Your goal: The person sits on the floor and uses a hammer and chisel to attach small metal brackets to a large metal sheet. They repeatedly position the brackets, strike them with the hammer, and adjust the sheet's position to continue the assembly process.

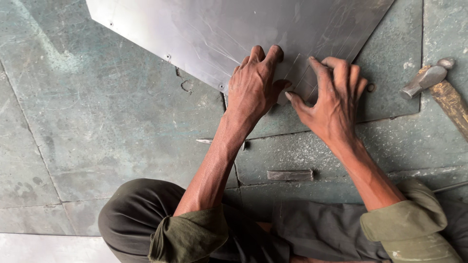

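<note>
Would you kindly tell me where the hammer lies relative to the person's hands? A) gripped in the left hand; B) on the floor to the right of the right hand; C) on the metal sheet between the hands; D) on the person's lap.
B: the hammer lies on the floor right of the right hand, touched by neither hand.

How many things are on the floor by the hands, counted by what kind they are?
Metal sheet: 1, pressed by the left hand and right hand
Hammer: 1
Flat metal bar: 1
Thin pointed metal piece: 1
Total: 4 things
</note>
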